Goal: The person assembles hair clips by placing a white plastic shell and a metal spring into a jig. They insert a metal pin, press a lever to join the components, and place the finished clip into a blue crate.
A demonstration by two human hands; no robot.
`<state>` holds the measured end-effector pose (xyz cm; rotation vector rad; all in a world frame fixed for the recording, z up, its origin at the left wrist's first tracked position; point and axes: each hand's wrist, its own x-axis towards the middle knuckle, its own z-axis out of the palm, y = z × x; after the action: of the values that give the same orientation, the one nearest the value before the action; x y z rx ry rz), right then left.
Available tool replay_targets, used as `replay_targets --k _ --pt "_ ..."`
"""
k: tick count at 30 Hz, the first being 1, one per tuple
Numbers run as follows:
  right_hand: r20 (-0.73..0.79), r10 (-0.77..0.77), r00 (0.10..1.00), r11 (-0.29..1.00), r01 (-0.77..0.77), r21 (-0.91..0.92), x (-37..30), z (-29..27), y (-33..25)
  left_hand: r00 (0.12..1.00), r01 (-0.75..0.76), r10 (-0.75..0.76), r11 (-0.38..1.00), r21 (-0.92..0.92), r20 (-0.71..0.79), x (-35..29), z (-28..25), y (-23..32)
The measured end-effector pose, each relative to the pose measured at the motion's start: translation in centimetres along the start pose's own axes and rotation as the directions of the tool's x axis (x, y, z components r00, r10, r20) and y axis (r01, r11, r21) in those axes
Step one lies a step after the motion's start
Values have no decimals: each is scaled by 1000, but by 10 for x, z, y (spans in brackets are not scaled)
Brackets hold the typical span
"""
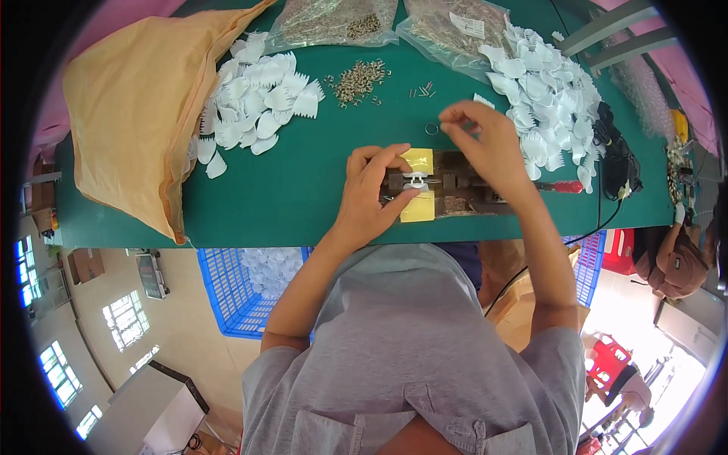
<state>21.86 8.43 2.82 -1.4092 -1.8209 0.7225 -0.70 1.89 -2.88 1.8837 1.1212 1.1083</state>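
Observation:
My left hand point(371, 189) is closed, thumb and fingers pinching a small white toothed plastic clip piece point(415, 180) from both sides. That piece sits in a dark metal jig point(462, 182) between two yellow pads point(417, 161). To the right and a little above, my right hand point(485, 140) hangs over the jig with thumb and fingertips pressed together; whatever they hold, if anything, is too small to make out. Just left of those fingertips a thin ring point(431, 129) shows on the green tabletop point(280, 189).
White toothed plastic pieces lie heaped at left point(262, 98) and right point(550, 98). Small metal springs point(360, 82) and several thin pins point(425, 91) lie between them. A brown sack point(136, 114) stands at left, clear bags point(334, 23) behind. A red-handled tool point(565, 186) and black cable point(607, 144) are right.

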Motion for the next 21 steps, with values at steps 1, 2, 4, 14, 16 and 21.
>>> replay_targets --k 1,2,4,14,16,21 --pt "53 6 999 993 0 -118 15 4 15 1000 -11 10 1000 4 6 0 0 -1" --pt "114 12 993 973 15 -231 27 9 26 1000 -16 16 1000 13 4 0 -1 -1" --pt "134 44 990 951 0 -309 47 18 34 1000 -26 26 999 22 2 0 -1 -1" --pt "340 -140 930 632 349 -692 71 36 44 999 -45 46 999 -28 9 3 0 -2" --pt "327 -43 944 816 222 -534 65 31 29 999 -32 32 999 -19 4 0 -2 -2" --pt "296 150 943 982 -178 70 7 0 -10 1000 10 -9 999 -52 3 0 0 -2"
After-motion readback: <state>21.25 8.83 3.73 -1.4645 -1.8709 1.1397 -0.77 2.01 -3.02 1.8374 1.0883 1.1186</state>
